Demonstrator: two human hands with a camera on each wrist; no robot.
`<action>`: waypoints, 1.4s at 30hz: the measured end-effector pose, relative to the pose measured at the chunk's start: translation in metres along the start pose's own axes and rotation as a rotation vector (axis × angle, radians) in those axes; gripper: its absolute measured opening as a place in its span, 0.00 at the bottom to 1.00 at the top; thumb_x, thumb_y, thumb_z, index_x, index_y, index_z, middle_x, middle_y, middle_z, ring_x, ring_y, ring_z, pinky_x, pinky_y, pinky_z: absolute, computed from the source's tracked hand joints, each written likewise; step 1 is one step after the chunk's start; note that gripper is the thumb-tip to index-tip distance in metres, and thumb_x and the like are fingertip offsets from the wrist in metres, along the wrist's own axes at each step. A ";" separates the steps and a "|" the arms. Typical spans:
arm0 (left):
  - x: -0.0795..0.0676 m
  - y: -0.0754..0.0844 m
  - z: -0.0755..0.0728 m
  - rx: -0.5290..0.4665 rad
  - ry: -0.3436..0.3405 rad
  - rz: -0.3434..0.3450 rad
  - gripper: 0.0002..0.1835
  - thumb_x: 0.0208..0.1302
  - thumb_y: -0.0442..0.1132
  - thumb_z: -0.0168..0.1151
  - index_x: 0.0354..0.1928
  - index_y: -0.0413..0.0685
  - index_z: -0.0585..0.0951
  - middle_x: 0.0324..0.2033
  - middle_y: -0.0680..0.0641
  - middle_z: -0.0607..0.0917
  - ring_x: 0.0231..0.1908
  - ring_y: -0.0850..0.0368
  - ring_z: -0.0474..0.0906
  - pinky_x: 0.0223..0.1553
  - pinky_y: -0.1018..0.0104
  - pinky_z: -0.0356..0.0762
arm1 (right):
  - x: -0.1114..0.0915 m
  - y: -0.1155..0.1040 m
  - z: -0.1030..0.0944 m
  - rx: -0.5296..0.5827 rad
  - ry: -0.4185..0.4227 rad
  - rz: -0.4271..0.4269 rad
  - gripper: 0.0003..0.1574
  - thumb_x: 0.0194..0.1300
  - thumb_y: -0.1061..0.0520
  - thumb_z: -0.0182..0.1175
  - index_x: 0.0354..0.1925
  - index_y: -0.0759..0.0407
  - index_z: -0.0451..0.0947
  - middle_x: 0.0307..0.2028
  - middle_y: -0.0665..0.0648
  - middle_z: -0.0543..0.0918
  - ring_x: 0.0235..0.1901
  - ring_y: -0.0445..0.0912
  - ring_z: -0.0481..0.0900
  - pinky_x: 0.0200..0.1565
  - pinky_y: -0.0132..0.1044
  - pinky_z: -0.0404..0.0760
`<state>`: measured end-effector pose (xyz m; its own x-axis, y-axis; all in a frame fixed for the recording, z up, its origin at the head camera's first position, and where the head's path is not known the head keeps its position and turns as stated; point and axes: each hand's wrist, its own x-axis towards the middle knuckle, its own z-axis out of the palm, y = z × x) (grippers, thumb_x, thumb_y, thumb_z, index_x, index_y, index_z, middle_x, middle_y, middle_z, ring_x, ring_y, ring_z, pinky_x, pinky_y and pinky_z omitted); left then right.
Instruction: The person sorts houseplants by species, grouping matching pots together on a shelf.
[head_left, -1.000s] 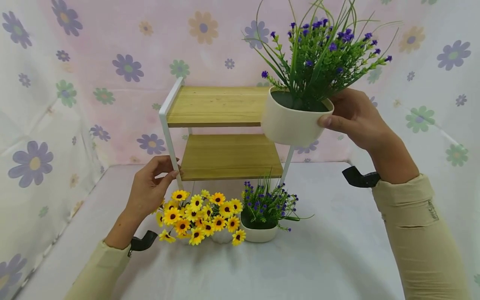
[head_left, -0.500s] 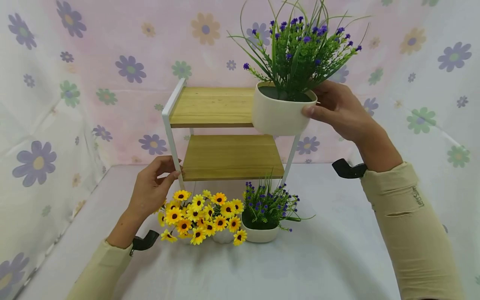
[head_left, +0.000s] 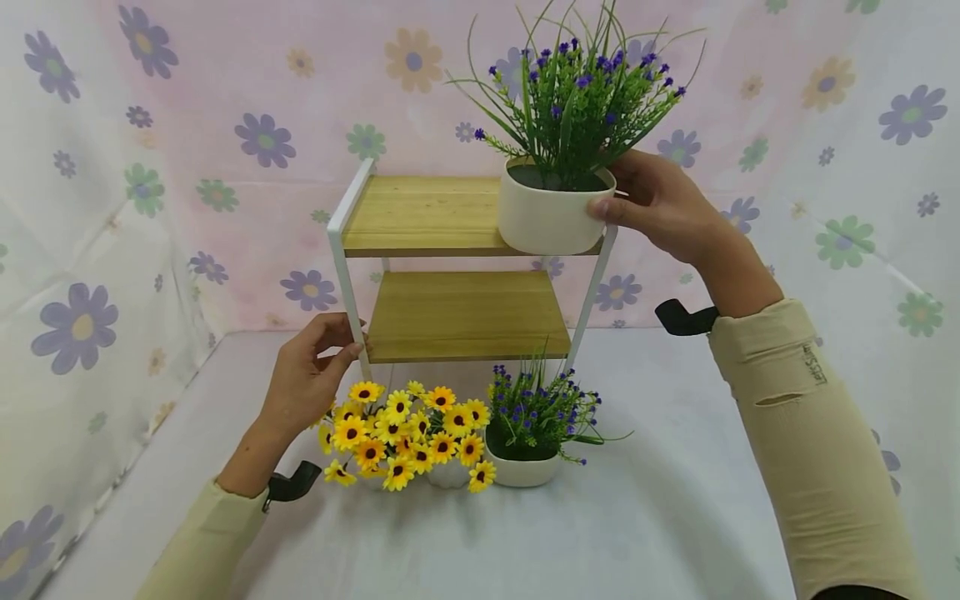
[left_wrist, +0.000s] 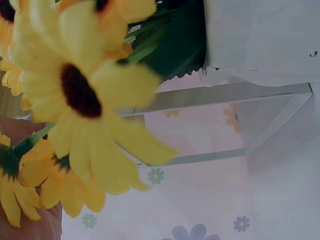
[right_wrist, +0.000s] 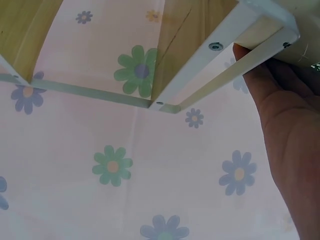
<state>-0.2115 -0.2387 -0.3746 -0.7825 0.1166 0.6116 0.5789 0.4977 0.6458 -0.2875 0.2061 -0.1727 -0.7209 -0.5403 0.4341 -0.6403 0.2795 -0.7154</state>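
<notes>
Over the right end of the top board (head_left: 420, 212) sits a cream oval pot (head_left: 551, 223), roughly upright and filled with a purple-flowered plant (head_left: 577, 108); whether its base touches the wood cannot be told. The right hand (head_left: 667, 204) grips the pot by its right end, thumb on the front wall and the other fingers mostly hidden behind, so the pot lies directly left of those fingers. Its long axis runs left to right, matching the board's length, and its front overlaps the board's front edge in the head view. The right wrist view shows the palm just beside the rack's white end frame (right_wrist: 207, 55). Farther from the pot, the left hand (head_left: 300, 379) pinches the left front post (head_left: 343, 283) beside the lower board (head_left: 465, 317). Below, on the desk (head_left: 600, 533), yellow sunflowers (head_left: 403, 444) stand just left of a second cream pot (head_left: 522, 472) of purple flowers.
</notes>
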 end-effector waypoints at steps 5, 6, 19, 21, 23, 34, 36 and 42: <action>0.000 -0.001 0.001 -0.002 0.002 0.004 0.19 0.71 0.23 0.65 0.61 0.39 0.79 0.48 0.43 0.88 0.49 0.73 0.83 0.48 0.81 0.81 | 0.007 0.006 -0.001 0.025 -0.001 -0.018 0.35 0.74 0.49 0.67 0.70 0.65 0.72 0.57 0.58 0.83 0.53 0.48 0.85 0.55 0.29 0.83; 0.000 -0.001 0.001 -0.003 0.003 0.004 0.19 0.71 0.23 0.65 0.61 0.39 0.79 0.48 0.43 0.88 0.49 0.73 0.83 0.48 0.81 0.81 | 0.008 0.008 -0.002 0.021 -0.002 -0.023 0.35 0.75 0.49 0.67 0.70 0.65 0.72 0.57 0.58 0.83 0.52 0.48 0.85 0.54 0.29 0.83; -0.001 -0.001 -0.001 0.002 0.002 0.003 0.19 0.71 0.23 0.65 0.61 0.38 0.79 0.48 0.43 0.88 0.48 0.73 0.83 0.47 0.81 0.82 | 0.018 0.017 0.001 0.013 0.021 -0.023 0.33 0.77 0.51 0.64 0.72 0.65 0.71 0.52 0.57 0.84 0.49 0.50 0.82 0.53 0.29 0.82; -0.001 0.000 -0.001 0.000 0.003 0.003 0.19 0.71 0.23 0.65 0.61 0.38 0.79 0.48 0.43 0.88 0.48 0.73 0.83 0.47 0.81 0.82 | 0.018 0.017 0.003 0.022 0.025 -0.009 0.33 0.78 0.54 0.63 0.74 0.64 0.69 0.55 0.58 0.84 0.51 0.50 0.82 0.55 0.29 0.83; -0.001 0.000 -0.001 -0.002 0.003 0.004 0.19 0.71 0.23 0.65 0.61 0.38 0.79 0.48 0.43 0.88 0.48 0.72 0.84 0.47 0.80 0.82 | 0.018 0.017 0.004 0.028 0.030 -0.001 0.33 0.79 0.56 0.61 0.76 0.62 0.68 0.57 0.59 0.83 0.53 0.51 0.82 0.57 0.29 0.83; 0.000 -0.001 -0.001 0.000 0.004 0.004 0.19 0.72 0.24 0.65 0.62 0.36 0.78 0.48 0.43 0.88 0.48 0.73 0.84 0.47 0.80 0.82 | 0.011 0.018 0.011 0.055 0.091 0.028 0.37 0.78 0.56 0.60 0.79 0.61 0.63 0.67 0.61 0.78 0.66 0.52 0.78 0.67 0.33 0.77; 0.000 -0.001 -0.001 0.004 0.006 0.001 0.18 0.72 0.24 0.65 0.61 0.35 0.78 0.48 0.43 0.88 0.48 0.73 0.84 0.47 0.81 0.82 | 0.008 0.018 0.013 0.052 0.112 0.041 0.40 0.78 0.55 0.61 0.81 0.60 0.60 0.71 0.61 0.75 0.71 0.53 0.74 0.71 0.37 0.74; -0.001 0.000 -0.001 0.009 0.010 0.006 0.18 0.71 0.24 0.65 0.61 0.37 0.79 0.47 0.44 0.88 0.47 0.73 0.84 0.47 0.81 0.82 | -0.006 0.018 0.015 -0.014 0.203 0.028 0.40 0.77 0.54 0.61 0.80 0.58 0.62 0.75 0.60 0.71 0.75 0.53 0.70 0.74 0.42 0.71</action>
<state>-0.2110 -0.2401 -0.3747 -0.7767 0.1113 0.6199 0.5815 0.5049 0.6380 -0.2905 0.2024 -0.1964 -0.7764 -0.3616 0.5162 -0.6215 0.3037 -0.7221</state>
